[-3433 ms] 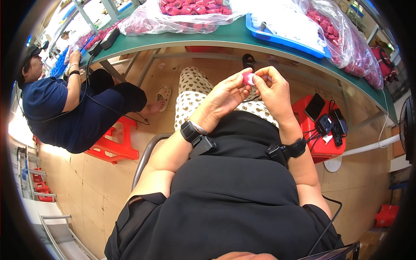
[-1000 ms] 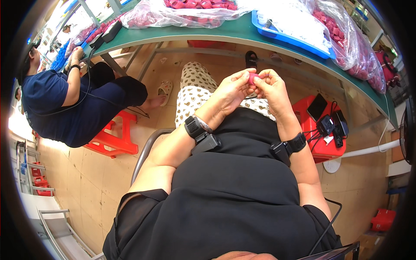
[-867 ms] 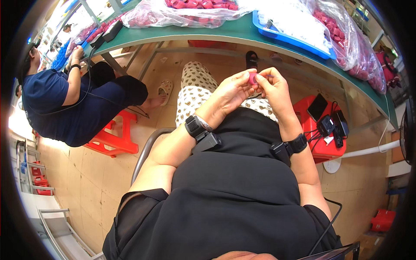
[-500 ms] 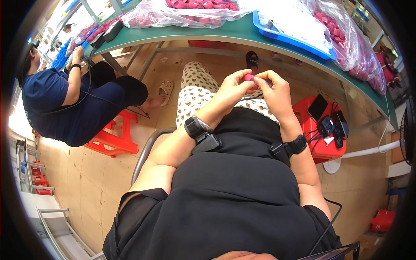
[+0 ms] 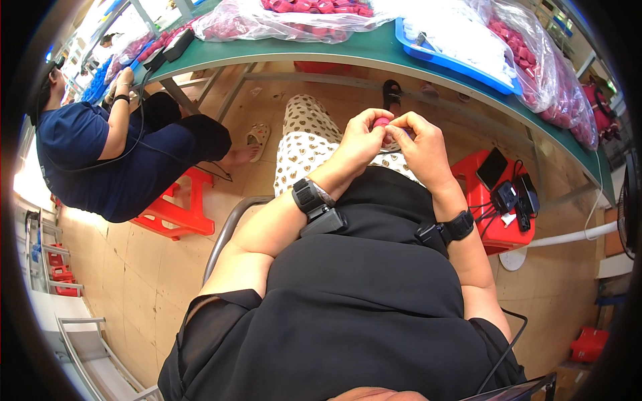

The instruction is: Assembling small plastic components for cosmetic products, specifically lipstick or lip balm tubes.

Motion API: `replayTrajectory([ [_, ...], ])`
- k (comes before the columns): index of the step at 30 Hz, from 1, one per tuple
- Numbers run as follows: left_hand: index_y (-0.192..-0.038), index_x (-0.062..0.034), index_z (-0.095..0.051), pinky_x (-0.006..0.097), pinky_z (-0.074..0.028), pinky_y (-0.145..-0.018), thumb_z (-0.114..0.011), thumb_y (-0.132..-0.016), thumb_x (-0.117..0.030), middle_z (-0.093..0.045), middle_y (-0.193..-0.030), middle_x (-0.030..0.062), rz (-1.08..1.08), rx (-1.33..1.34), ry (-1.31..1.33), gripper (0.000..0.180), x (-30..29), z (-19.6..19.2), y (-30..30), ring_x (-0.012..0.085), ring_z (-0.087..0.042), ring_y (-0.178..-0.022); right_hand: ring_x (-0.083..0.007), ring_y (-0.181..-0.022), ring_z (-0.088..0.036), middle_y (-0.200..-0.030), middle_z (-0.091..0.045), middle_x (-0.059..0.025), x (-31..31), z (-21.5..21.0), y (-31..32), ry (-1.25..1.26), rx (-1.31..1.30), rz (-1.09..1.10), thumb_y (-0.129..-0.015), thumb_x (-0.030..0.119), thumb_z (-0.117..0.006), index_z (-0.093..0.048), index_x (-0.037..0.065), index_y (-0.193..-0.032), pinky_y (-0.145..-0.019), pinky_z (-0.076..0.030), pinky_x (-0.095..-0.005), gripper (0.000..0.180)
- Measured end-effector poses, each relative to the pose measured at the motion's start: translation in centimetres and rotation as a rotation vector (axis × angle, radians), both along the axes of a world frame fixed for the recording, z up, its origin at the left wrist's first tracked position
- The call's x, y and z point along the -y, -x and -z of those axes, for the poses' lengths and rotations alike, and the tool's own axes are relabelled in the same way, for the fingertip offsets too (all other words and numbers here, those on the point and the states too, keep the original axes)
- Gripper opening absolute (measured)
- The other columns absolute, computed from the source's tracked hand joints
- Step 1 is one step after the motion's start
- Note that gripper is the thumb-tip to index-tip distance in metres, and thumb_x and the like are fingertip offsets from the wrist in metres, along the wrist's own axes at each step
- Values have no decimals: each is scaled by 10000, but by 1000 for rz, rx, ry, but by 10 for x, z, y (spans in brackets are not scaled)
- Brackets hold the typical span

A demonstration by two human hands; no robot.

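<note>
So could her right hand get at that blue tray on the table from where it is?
Probably yes: the right hand sits just below the blue tray, nothing between, though it is pinching a small pink piece.

**Around the worktop**

Bags (image 5: 294, 17) and a tray (image 5: 455, 57) lie on the worktop (image 5: 348, 50). Before it, both hands, left (image 5: 358, 144) and right (image 5: 421, 147), meet over the lap. Left of it sits a co-worker (image 5: 114, 160) on a stool (image 5: 177, 214); another stool (image 5: 485, 207) stands under its right end.

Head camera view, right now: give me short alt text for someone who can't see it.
Seen from above, a seated person's left hand and right hand pinch a small pink part between them over the lap, below a green table holding clear bags of pink parts and a blue tray. To the left, a co-worker sits at the same table.
</note>
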State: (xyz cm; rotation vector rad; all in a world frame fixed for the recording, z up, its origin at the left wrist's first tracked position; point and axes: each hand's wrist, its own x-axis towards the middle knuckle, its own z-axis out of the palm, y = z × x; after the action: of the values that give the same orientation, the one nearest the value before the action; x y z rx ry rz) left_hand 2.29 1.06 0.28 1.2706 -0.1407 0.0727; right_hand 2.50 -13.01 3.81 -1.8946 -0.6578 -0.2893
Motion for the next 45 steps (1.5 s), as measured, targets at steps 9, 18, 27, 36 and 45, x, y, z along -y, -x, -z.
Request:
replayTrajectory([
  [9, -1158, 5, -509, 294, -512, -762, -558, -895, -4, -579, -1001, 104, 35, -254, 393, 268, 2, 11, -4, 179, -594, -865, -240, -682, -627, -778, -637, -126, 0, 5, -2, 51, 66, 27, -808, 82, -676, -626, 4, -836, -625, -491, -326, 97],
  [18, -1087, -15, -528, 241, -469, -676, -542, -869, 19, -578, -939, 77, -111, -257, 427, 221, 6, 0, 3, 126, -546, -783, -192, -699, -613, -784, -598, -96, -3, 4, -1, -8, 94, -15, -811, 62, -682, -621, -8, -838, -640, -486, -292, 97],
  [27, -1091, 1, -571, 242, -465, -682, -571, -868, -12, -602, -952, 64, -104, -177, 282, 223, 6, -4, 6, 130, -571, -785, -184, -707, -594, -786, -603, -88, -3, 10, -4, -53, 8, 5, -805, 73, -689, -618, -16, -827, -659, -481, -294, 116],
  [36, -1118, 19, -570, 227, -483, -648, -582, -872, -38, -619, -964, 73, -138, -139, 121, 253, 4, -2, 3, 120, -587, -768, -136, -721, -586, -771, -625, -76, 2, 21, -13, -137, -165, -23, -815, 85, -687, -625, -10, -830, -661, -473, -283, 114],
  [45, -1145, 59, -538, 267, -539, -725, -574, -881, -16, -622, -982, 104, -42, -153, 194, 277, 2, -3, 3, 170, -640, -817, -82, -712, -604, -799, -651, -53, 7, 23, -18, -237, -325, -41, -878, 105, -642, -601, -14, -862, -629, -484, -235, 127],
])
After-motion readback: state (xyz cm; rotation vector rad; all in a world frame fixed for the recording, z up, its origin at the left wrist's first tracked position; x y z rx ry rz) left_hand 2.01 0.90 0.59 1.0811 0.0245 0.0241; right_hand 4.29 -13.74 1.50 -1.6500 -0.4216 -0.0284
